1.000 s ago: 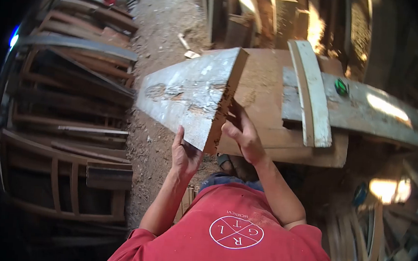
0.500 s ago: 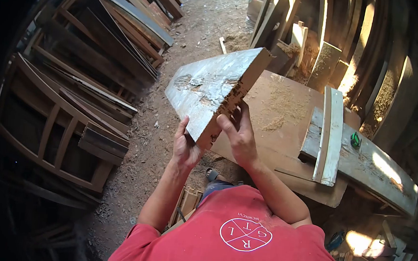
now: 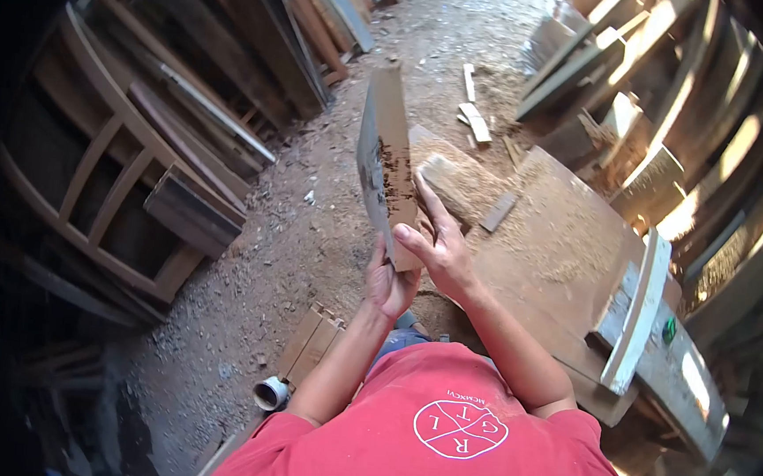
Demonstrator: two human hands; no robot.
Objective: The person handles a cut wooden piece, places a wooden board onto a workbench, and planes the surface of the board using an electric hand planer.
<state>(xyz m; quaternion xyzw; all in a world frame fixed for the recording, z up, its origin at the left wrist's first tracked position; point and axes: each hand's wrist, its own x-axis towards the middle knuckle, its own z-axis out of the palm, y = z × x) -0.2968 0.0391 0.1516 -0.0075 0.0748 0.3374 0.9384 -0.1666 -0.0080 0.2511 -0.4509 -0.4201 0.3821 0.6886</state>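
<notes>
Wooden board (image 3: pixel 392 168), its edge riddled with holes, is already lifted beside the brown desk (image 3: pixel 521 272) and not yet set down, the left hand (image 3: pixel 391 290) gripping its lower end while the right hand (image 3: pixel 449 259) clasps it too, forefinger outstretched.

The brown table (image 3: pixel 538 295) carries scattered sawdust (image 3: pixel 575 247), a small wooden block (image 3: pixel 499 211) and one end of a weathered plank (image 3: pixel 675 372).

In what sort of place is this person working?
Probably a woodworking workshop: it shows pale tan wood shavings, a brown wooden frame with crossbars, and a thick grey-and-tan wooden board held up.
</notes>
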